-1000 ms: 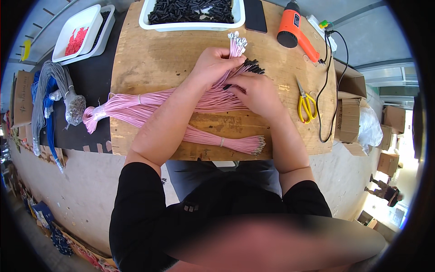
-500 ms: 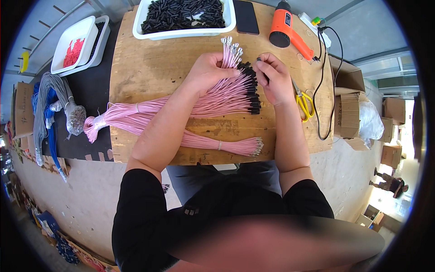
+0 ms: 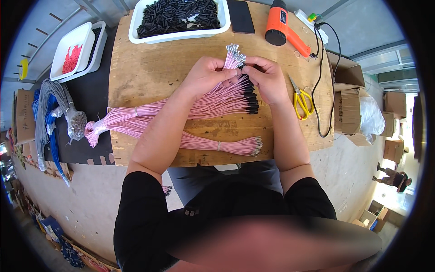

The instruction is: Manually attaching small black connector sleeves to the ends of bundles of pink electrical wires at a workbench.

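Observation:
My left hand (image 3: 207, 76) is closed round a bunch of pink wires, whose bare metal terminals (image 3: 235, 55) stick up above the thumb. My right hand (image 3: 267, 80) pinches at those terminals, thumb and forefinger together; a small black sleeve (image 3: 242, 68) shows partly at its fingertips. Below the hands, the pink wires (image 3: 210, 107) fan out across the table, many of them ending in black sleeves (image 3: 252, 102). Closer to me lies a separate tied bundle of pink wires (image 3: 204, 142) with bare metal ends.
A white tray (image 3: 181, 37) of black sleeves stands at the far edge, beside a dark phone (image 3: 241, 17). An orange heat gun (image 3: 277, 28), yellow-handled scissors (image 3: 300, 100) and a black cable (image 3: 334, 86) lie right. Grey and blue wire bundles (image 3: 54, 97) and stacked white trays (image 3: 72, 54) occupy the left.
My right hand has moved left with the black sleeve to the terminals held in my left hand. The view has shifted slightly.

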Demonstrator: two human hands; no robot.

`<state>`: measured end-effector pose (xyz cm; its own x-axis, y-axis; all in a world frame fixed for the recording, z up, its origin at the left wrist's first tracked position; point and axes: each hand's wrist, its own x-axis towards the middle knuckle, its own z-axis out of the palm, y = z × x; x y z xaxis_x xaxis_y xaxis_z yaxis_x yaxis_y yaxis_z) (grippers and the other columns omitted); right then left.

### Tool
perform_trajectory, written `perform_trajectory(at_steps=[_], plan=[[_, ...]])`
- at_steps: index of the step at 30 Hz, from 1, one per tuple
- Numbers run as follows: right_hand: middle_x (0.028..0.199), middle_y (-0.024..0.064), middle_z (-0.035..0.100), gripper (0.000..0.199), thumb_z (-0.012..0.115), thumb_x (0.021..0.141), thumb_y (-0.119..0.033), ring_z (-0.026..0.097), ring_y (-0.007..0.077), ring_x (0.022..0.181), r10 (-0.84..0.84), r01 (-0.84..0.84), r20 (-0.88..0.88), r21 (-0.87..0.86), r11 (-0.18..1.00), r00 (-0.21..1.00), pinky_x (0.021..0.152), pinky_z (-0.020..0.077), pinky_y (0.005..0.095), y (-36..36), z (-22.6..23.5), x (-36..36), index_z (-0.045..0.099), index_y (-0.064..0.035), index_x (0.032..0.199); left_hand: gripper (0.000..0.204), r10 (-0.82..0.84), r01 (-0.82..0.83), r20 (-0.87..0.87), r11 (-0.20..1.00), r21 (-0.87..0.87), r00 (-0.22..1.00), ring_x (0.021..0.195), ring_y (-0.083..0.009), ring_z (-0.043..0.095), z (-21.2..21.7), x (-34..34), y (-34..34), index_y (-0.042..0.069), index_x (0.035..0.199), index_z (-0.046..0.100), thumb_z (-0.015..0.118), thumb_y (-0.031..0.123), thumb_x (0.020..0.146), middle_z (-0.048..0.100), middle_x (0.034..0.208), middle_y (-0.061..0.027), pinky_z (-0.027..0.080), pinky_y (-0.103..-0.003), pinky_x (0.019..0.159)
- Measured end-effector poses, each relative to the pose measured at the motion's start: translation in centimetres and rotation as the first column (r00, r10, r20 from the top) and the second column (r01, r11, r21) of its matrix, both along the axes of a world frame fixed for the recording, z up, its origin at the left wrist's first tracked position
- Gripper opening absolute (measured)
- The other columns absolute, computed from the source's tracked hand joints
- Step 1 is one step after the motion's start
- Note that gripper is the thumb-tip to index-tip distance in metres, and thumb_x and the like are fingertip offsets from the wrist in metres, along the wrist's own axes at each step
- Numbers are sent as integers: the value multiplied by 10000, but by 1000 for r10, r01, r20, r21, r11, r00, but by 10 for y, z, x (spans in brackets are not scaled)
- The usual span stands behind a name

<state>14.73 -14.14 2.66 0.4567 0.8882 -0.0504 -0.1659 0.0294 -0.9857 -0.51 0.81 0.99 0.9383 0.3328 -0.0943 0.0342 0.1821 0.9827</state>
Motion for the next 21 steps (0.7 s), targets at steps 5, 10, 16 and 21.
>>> perform_trajectory(at_steps=[5,10,16,21], plan=[[920,0,658,261,645,909,41,552,40,771,9,-8,72,-10,1000,997,677,453,194,0,5,-3,679,17,1167,227,37,-37,-1,997,-65,999,689,-87,585,2,-1,-1,-65,1091,696,678,91,927,720,859,-80,482,-227,656],[837,-33,583,289,624,895,84,419,23,624,6,-14,114,63,998,993,537,315,186,2,4,-4,673,1,1167,190,20,-19,14,998,-68,1000,661,-76,576,-1,0,1,-46,1044,698,695,95,917,721,844,-77,465,-223,610],[850,-43,571,323,621,887,90,438,15,656,53,-65,228,44,997,972,554,323,176,1,4,-1,668,-15,1189,151,13,-13,-17,1000,-21,1000,626,-69,567,-2,-1,2,-16,985,706,715,113,908,719,803,-58,440,-221,550],[839,-46,568,310,623,889,77,433,15,654,24,-31,217,27,999,976,551,320,177,1,7,-3,670,-12,1182,179,126,-129,-31,982,-135,992,639,-80,572,0,0,1,-19,1020,701,718,120,909,716,851,-79,458,-221,582]])
